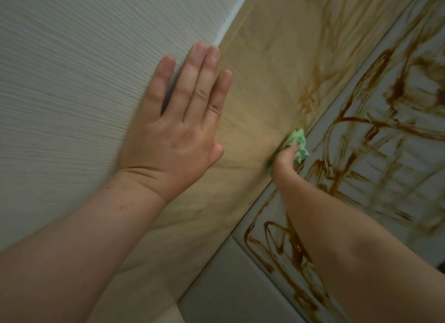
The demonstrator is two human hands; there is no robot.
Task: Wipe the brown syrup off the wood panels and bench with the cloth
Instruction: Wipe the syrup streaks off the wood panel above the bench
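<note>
Where the ribbed white surface (72,82) meets the wood panel (260,82): the left hand (173,130) lies flat across the seam, fingers straight and close together, holding nothing.
Right hand (286,157): fingers curled tight around the cloth (296,137), forearm stretched out over the bench (325,130).
Cloth: green, bunched into a wad, pressed against the lower edge of the wood panel just where it meets the bench.
Wood panel: tan, with faint brown smears toward its upper right (detail is softened by blur).
Brown syrup (356,119): thick dark loops and lines across the pale bench, on both sides of the right forearm.
</note>
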